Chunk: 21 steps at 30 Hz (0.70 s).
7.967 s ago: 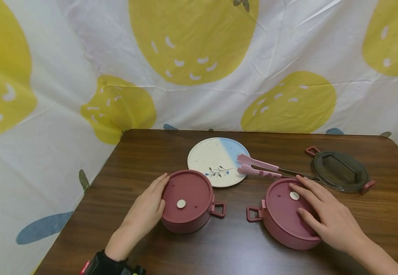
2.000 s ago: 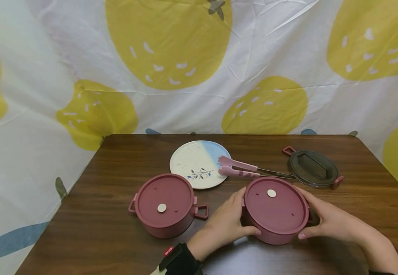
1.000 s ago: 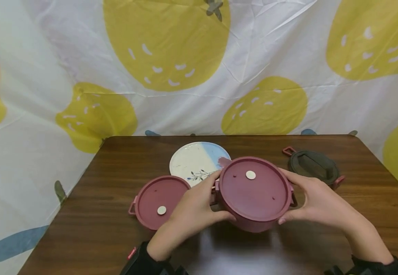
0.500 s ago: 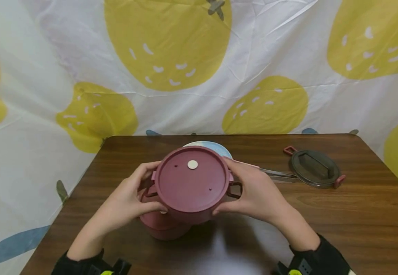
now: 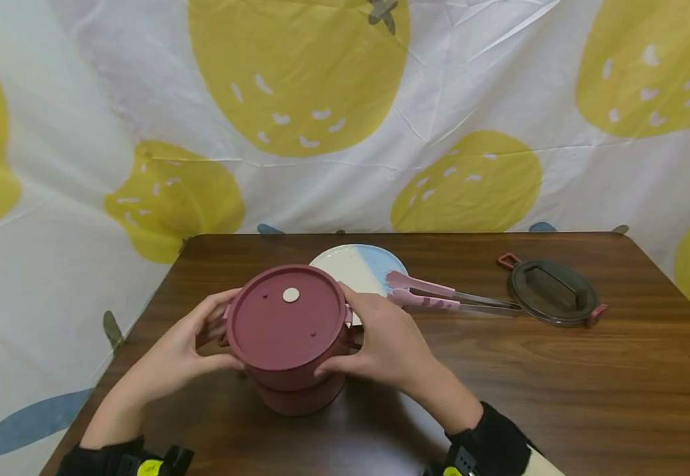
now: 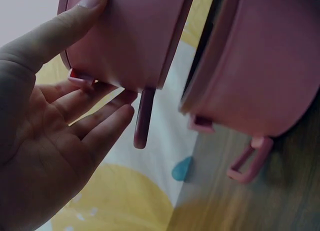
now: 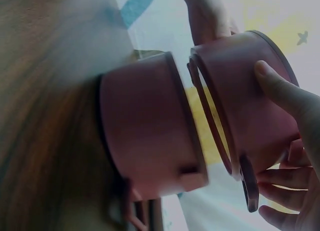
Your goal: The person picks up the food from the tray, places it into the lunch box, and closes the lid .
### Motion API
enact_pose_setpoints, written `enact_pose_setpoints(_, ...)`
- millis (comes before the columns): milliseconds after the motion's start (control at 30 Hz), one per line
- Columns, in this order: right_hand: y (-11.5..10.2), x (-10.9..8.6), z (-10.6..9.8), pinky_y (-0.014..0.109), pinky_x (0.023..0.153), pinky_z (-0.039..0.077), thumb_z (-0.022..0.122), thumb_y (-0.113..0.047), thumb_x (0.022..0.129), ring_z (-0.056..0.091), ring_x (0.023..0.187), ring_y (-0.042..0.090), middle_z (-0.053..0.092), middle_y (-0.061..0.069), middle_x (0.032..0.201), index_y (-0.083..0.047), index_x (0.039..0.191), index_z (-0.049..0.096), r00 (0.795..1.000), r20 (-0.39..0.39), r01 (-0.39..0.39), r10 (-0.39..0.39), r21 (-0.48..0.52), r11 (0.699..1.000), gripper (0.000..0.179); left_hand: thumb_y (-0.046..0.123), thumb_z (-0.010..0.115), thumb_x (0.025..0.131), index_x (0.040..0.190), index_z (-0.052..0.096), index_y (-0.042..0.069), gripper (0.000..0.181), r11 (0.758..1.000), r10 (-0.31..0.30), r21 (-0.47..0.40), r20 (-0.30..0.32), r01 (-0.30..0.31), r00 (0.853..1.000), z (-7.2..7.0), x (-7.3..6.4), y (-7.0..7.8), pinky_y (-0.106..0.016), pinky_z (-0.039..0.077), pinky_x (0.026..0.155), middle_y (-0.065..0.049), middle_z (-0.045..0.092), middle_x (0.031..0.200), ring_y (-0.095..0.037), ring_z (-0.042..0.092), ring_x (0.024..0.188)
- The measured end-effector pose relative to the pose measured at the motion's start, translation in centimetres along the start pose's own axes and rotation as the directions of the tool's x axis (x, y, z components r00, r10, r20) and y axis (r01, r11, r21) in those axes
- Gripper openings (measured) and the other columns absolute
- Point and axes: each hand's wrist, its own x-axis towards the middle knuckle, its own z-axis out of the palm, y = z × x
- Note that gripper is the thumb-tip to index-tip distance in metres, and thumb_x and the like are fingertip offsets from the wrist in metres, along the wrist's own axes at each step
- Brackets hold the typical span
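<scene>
Two round dark-pink lidded pots stand one over the other at left of centre. My left hand and right hand grip the upper pot from both sides, thumbs on its near wall and fingers behind and beside its handles. Its flat lid has a white round button. Below it, the lower pot rests on the table, mostly covered in the head view. Both wrist views show a gap between the held pot and the lower pot, the held one slightly tilted.
Behind the pots lies a white and blue plate, with pink-tipped tongs leaning on its edge. Further right is a dark see-through lid with pink handles. The wooden table meets a lemon-print cloth at the back.
Both hands have gripped the right-hand pot, lifted it off the table and carried it left. It now hangs over the other pot, which stays on the table.
</scene>
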Motion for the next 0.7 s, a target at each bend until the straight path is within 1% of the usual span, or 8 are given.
enact_pose_setpoints(67, -0.1, -0.1, 0.5, 0.040, 0.083, 0.055, 0.079, -0.067, 0.052, 0.057, 0.106, 0.011, 0.067, -0.002, 0.115, -0.020, 0.142, 0.045, 1.000, 0.007, -0.011, 0.011, -0.012, 1.000, 0.107, -0.002, 0.074, 0.078, 0.148, 0.029, 0.006, 0.083, 1.000, 0.013, 0.002, 0.007, -0.013, 1.000, -0.1, -0.2, -0.5, -0.013, 0.050, 0.087, -0.026, 0.051, 0.136, -0.008, 0.055, 0.118)
enact_pose_setpoints(233, 0.0, -0.6, 1.6, 0.041, 0.083, 0.055, 0.076, -0.070, 0.053, 0.057, 0.104, 0.013, 0.067, 0.000, 0.112, -0.018, 0.142, 0.045, 1.000, 0.006, -0.022, 0.023, -0.037, 0.999, 0.108, 0.000, 0.074, 0.078, 0.147, 0.029, 0.006, 0.083, 1.000, 0.003, -0.003, 0.027, -0.003, 1.000, -0.1, -0.4, -1.4, -0.011, 0.048, 0.089, -0.026, 0.049, 0.137, -0.008, 0.054, 0.119)
enact_pose_setpoints(400, 0.1, -1.0, 2.2, 0.040, 0.082, 0.055, 0.073, -0.074, 0.054, 0.057, 0.103, 0.012, 0.067, -0.001, 0.113, -0.018, 0.142, 0.044, 0.999, -0.006, -0.031, 0.031, -0.045, 0.999, 0.107, 0.005, 0.075, 0.079, 0.147, 0.030, 0.009, 0.082, 0.999, -0.043, -0.012, 0.043, 0.044, 0.998, -0.1, -0.4, -1.9, -0.013, 0.049, 0.089, -0.022, 0.050, 0.138, -0.009, 0.054, 0.119)
enact_pose_setpoints(500, 0.3, -1.1, 2.3, 0.040, 0.085, 0.055, 0.069, -0.076, 0.056, 0.056, 0.106, 0.013, 0.066, -0.002, 0.117, -0.019, 0.142, 0.044, 1.000, -0.004, -0.030, 0.030, -0.030, 0.999, 0.106, 0.006, 0.074, 0.081, 0.147, 0.030, 0.009, 0.080, 0.998, -0.056, -0.011, 0.056, 0.057, 0.997, -0.2, -0.3, -2.1, -0.012, 0.047, 0.091, -0.022, 0.048, 0.140, -0.008, 0.053, 0.121)
enact_pose_setpoints(567, 0.4, -1.2, 2.2, 0.040, 0.088, 0.054, 0.067, -0.076, 0.059, 0.055, 0.109, 0.013, 0.065, -0.002, 0.122, -0.019, 0.144, 0.042, 0.999, 0.012, -0.031, 0.031, -0.018, 0.999, 0.105, 0.007, 0.072, 0.082, 0.147, 0.030, 0.009, 0.078, 0.998, -0.059, -0.001, 0.067, 0.060, 0.996, -0.3, -0.3, -2.2, -0.011, 0.046, 0.093, -0.022, 0.045, 0.141, -0.006, 0.051, 0.122)
enact_pose_setpoints(633, 0.6, -1.3, 2.1, 0.041, 0.090, 0.053, 0.068, -0.073, 0.062, 0.055, 0.112, 0.014, 0.064, -0.001, 0.125, -0.019, 0.145, 0.041, 0.999, 0.033, -0.033, 0.033, -0.014, 0.999, 0.103, 0.009, 0.071, 0.084, 0.146, 0.031, 0.010, 0.074, 0.997, -0.076, 0.020, 0.074, 0.074, 0.994, -0.5, -0.3, -2.3, -0.013, 0.045, 0.096, -0.020, 0.045, 0.142, -0.007, 0.049, 0.124)
enact_pose_setpoints(700, 1.0, -1.5, 1.9, 0.042, 0.090, 0.053, 0.071, -0.067, 0.065, 0.057, 0.111, 0.014, 0.065, -0.001, 0.124, -0.019, 0.142, 0.045, 0.998, 0.054, -0.031, 0.032, -0.010, 0.999, 0.094, 0.011, 0.070, 0.085, 0.143, 0.036, 0.010, 0.068, 0.993, -0.098, 0.066, 0.072, 0.093, 0.993, -0.7, -0.4, -2.5, -0.023, 0.049, 0.098, -0.018, 0.047, 0.140, -0.013, 0.050, 0.125)
